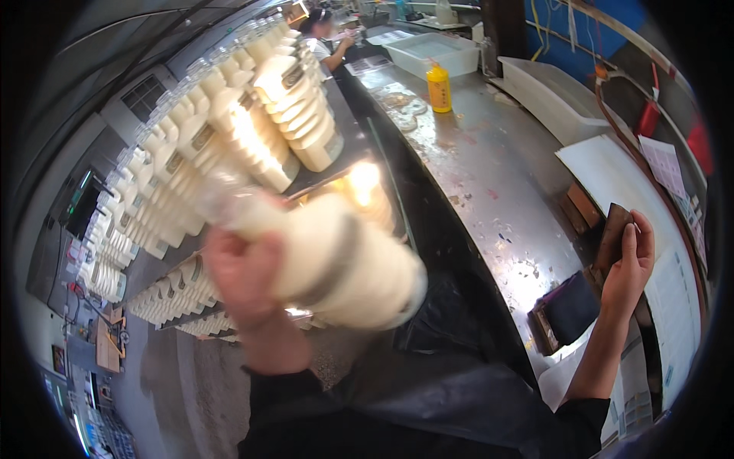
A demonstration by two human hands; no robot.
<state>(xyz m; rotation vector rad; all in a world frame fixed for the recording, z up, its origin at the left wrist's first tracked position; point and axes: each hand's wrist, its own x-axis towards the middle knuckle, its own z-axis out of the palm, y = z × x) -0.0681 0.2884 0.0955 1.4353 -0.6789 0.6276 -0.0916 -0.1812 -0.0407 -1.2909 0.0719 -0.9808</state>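
Partly behind the held bottle (375, 268), cream bottles (237, 126) crowd a shelf (353, 138).

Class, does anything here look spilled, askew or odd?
Flecks scattered over the metal table look messy. The bottle in the left hand is tilted, unlike the standing bottles, but it is held, so that is not odd.

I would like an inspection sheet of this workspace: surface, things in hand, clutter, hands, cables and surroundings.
Surface: shiny metal table, stained.
Things in hand: cream bottle, blurred; dark brown piece, material unclear.
Clutter: yellow bottle, white tub and dark pad on the table.
Hands: left hand grips the cream bottle near its neck; right hand holds the dark brown piece.
Cables: yellow cords by the blue wall.
Surroundings: rows of similar bottles at left; a person farther back.
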